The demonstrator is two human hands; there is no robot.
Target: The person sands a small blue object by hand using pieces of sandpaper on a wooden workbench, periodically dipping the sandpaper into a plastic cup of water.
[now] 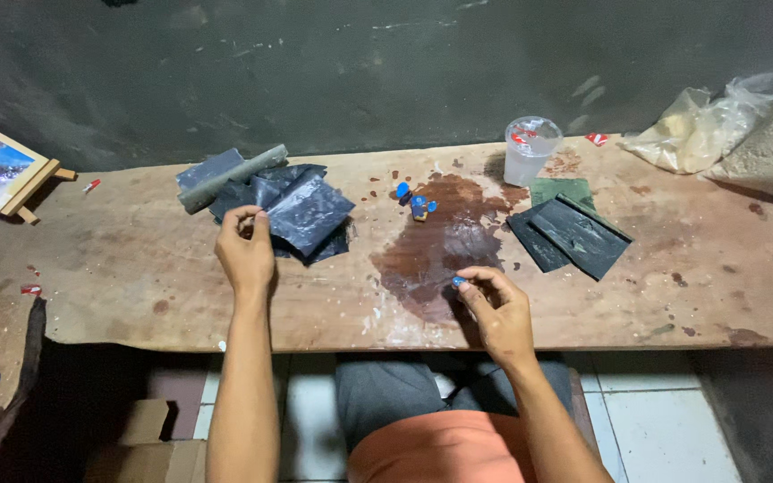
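Right hand point(496, 309) pinching tiny blue piece point(458, 281) near bench's point(136, 268) front edge | left hand point(245, 248) loosely curled, touching dark sheets point(301, 215) at 10 o'clock | bare wood between

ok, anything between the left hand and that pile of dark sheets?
Nothing visible. The left hand is already at the near edge of the dark sheets, fingertips touching or almost touching. The grey roll lies on the pile's far side.

Colours I see on the bench

Near its back edge lie dark grey sheets point(301, 213) and blue pieces point(415, 202); my right hand point(496, 309) pinches a blue bit point(458, 281) over the dark brown stain point(440, 243).
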